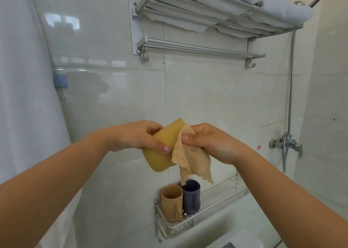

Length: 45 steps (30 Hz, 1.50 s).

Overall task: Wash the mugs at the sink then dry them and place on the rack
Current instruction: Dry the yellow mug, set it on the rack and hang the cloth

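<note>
My left hand [137,137] grips a yellow mug [160,148], held tilted in front of the tiled wall with its mouth toward the upper right. My right hand [209,142] pinches a tan cloth [190,159] against the mug's rim, and the cloth's loose end hangs down. Below them, a metal wall rack [216,200] holds a tan mug [171,201] and a dark purple mug [191,196], both upright at its left end.
A metal towel shelf [207,16] with folded white towels and a rail [197,49] hang on the wall above. A shower valve [286,144] and hose are at right. A white curtain [24,97] hangs at left. A white appliance top [235,238] sits below the rack.
</note>
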Each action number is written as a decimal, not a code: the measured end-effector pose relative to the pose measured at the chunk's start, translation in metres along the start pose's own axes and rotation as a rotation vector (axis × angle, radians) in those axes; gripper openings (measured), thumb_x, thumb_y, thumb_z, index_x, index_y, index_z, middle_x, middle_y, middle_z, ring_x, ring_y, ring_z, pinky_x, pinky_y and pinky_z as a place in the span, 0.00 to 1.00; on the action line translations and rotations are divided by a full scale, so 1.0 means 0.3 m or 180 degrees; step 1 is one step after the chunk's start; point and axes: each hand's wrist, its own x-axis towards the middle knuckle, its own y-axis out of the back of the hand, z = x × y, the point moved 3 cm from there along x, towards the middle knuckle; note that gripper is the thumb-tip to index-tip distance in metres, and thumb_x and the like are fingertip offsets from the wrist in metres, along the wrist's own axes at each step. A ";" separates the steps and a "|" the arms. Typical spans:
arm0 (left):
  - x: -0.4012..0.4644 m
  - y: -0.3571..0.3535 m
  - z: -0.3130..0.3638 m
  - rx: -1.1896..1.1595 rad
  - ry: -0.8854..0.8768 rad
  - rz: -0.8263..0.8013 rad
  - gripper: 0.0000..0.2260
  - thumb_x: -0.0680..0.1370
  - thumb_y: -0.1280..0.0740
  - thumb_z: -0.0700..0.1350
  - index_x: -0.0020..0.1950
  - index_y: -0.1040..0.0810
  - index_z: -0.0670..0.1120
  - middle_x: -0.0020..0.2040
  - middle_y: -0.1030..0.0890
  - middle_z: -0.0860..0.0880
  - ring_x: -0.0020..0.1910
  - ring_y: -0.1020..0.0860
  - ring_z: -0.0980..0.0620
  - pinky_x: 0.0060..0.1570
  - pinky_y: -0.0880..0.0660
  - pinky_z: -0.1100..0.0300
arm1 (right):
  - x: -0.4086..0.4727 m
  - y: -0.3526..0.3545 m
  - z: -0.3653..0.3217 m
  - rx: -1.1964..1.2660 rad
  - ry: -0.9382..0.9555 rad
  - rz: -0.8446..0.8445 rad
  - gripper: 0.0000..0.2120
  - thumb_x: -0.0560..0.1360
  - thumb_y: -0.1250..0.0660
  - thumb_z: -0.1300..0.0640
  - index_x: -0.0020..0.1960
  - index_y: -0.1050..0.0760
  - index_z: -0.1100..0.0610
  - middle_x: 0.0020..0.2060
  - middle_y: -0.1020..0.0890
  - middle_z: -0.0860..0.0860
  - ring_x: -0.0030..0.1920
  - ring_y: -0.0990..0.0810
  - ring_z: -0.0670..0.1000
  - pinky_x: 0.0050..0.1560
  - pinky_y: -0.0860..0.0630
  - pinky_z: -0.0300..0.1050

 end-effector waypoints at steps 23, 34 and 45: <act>-0.032 -0.143 -0.015 0.0993 -0.1083 0.2194 0.38 0.68 0.23 0.50 0.74 0.37 0.52 0.67 0.32 0.54 0.65 0.31 0.54 0.61 0.34 0.63 | 0.038 -0.031 -0.035 -0.0214 -0.0030 0.0689 0.14 0.80 0.39 0.51 0.43 0.21 0.57 0.37 0.17 0.50 0.38 0.18 0.47 0.39 0.24 0.38; -0.039 -0.047 -0.045 -0.1163 -0.0181 0.0047 0.37 0.56 0.21 0.51 0.62 0.25 0.42 0.54 0.17 0.45 0.52 0.18 0.47 0.48 0.20 0.56 | -0.013 -0.015 -0.055 -0.0598 0.0228 0.0108 0.14 0.79 0.37 0.53 0.45 0.21 0.64 0.40 0.20 0.54 0.42 0.21 0.50 0.47 0.26 0.45; -0.049 -0.127 -0.023 -0.0587 -0.0628 0.1361 0.25 0.66 0.22 0.40 0.57 0.29 0.56 0.55 0.22 0.54 0.53 0.21 0.53 0.47 0.23 0.63 | 0.016 -0.006 -0.037 -0.0544 0.0018 0.0413 0.18 0.80 0.39 0.50 0.49 0.21 0.64 0.39 0.18 0.54 0.40 0.19 0.49 0.43 0.24 0.42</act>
